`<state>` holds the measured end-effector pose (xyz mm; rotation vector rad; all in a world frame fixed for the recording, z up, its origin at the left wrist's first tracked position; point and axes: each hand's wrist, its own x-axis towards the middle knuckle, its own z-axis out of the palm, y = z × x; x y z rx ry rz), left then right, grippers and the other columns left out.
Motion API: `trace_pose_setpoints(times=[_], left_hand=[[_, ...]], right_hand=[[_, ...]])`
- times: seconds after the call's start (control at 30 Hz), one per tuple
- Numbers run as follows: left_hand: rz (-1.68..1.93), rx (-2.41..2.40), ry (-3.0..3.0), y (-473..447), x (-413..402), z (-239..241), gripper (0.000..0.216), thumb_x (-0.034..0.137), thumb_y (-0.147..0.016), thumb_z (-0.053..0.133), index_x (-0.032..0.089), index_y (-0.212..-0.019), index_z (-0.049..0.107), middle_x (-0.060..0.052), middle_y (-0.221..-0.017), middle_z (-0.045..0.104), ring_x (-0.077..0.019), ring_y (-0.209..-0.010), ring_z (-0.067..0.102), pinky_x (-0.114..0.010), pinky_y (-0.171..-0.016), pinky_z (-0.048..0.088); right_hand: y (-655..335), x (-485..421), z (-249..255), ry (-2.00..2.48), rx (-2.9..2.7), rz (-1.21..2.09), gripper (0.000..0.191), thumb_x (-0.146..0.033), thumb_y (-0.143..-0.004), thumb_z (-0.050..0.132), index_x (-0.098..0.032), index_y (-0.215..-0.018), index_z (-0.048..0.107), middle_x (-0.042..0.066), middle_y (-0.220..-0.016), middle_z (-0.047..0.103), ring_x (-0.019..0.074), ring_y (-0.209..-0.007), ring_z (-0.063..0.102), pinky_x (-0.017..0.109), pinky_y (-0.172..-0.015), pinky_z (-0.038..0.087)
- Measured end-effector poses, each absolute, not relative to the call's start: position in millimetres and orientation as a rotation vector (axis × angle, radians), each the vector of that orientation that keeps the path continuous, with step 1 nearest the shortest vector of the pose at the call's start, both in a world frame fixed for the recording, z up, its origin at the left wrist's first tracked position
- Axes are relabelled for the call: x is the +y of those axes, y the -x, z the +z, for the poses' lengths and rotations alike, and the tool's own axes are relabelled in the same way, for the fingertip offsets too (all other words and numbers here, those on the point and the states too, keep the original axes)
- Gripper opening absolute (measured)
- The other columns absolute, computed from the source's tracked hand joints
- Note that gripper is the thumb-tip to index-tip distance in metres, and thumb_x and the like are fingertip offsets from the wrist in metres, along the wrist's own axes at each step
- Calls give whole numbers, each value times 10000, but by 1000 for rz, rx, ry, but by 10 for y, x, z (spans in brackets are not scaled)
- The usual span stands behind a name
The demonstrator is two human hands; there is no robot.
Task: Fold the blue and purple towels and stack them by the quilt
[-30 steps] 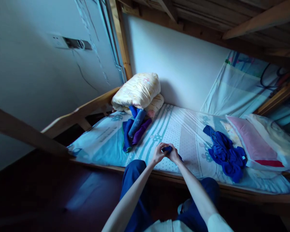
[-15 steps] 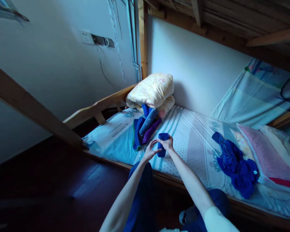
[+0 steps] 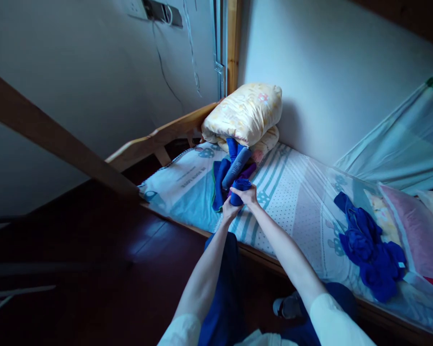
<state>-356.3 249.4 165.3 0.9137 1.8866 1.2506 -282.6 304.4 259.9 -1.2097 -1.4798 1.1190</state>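
Both hands are closed around a tightly rolled blue garment point(image 3: 240, 193) held up over the bed's near side. My left hand point(image 3: 231, 210) grips it from below and the left. Around its right side wraps my right hand point(image 3: 248, 196), the thumb across the front. Just beyond lies a grey-blue roll with lettering point(image 3: 235, 169), on top of a dark blue garment with green edging point(image 3: 219, 181) and a purple cloth point(image 3: 249, 171). Another blue cloth point(image 3: 233, 148) rests against the folded quilt. A crumpled blue garment point(image 3: 370, 247) lies to the right.
A cream folded quilt point(image 3: 247, 113) sits at the bed's far left corner. The bed point(image 3: 299, 206) has a patterned sheet. At the right are a pink pillow point(image 3: 414, 230) and a hanging pale curtain point(image 3: 393, 139). A wooden beam point(image 3: 57, 134) slants across the left.
My left hand has closed on the blue roll, which it only flanked with spread fingers before. The roll is now nearer the other clothes. The view has tipped down and turned left.
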Motion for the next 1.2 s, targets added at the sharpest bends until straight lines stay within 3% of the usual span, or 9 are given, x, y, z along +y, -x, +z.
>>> trace_pose_setpoints(times=[0.33,0.77,0.87,0.97,1.03,1.13,1.2], left_hand=[[1159,1977,-802,3657,2471,1494,453,175,-550,796,142,-989,689,-32,-760,694,-272,-825,689,-353,-759,553],[1165,1921,-787,3663,2453,1531,475,167,-577,805,140,-1029,660,-49,-838,690,-276,-872,681,-375,-820,546],[1200,2032,-745,3635,2394,1539,746,166,-537,849,140,-1230,573,-117,-1099,667,-323,-1100,633,-436,-962,506],[1177,2225,-661,3592,2237,1536,1135,177,-470,902,138,-1458,344,-220,-1387,484,-387,-1344,454,-530,-1088,399],[1160,2281,-674,3573,2110,1540,1208,204,-494,901,124,-1506,246,-256,-1441,398,-399,-1397,382,-550,-1121,352],[1239,2258,-835,3569,1977,1579,987,222,-615,814,135,-1471,332,-207,-1396,442,-360,-1361,425,-514,-1130,355],[1287,2183,-1001,3557,1948,1623,749,208,-706,711,163,-1403,443,-158,-1318,521,-315,-1261,517,-480,-1097,403]], right_hand=[[3000,3004,2370,1246,-1464,1208,442,-510,-530,875,-185,-774,702,47,-805,752,229,-758,700,382,-765,599],[3034,3016,2254,1258,-1504,1224,502,-518,-540,875,-176,-867,709,58,-886,755,233,-842,706,381,-828,595],[2982,3048,2186,1303,-1604,1179,764,-503,-492,905,-166,-1138,676,91,-1127,736,262,-1082,680,393,-967,549],[2744,2990,2049,1490,-1649,1144,1144,-475,-399,945,-152,-1409,515,164,-1469,544,336,-1403,467,435,-1143,406],[2466,2850,1894,1614,-1607,1194,1237,-459,-376,957,-162,-1469,458,183,-1568,430,361,-1479,357,465,-1196,336],[1900,2472,1598,1679,-1470,1271,1142,-484,-445,933,-250,-1466,477,129,-1584,428,323,-1486,365,469,-1211,328],[1451,2149,1417,1695,-1343,1348,1020,-504,-487,909,-254,-1408,547,136,-1523,508,324,-1428,456,464,-1164,398]])
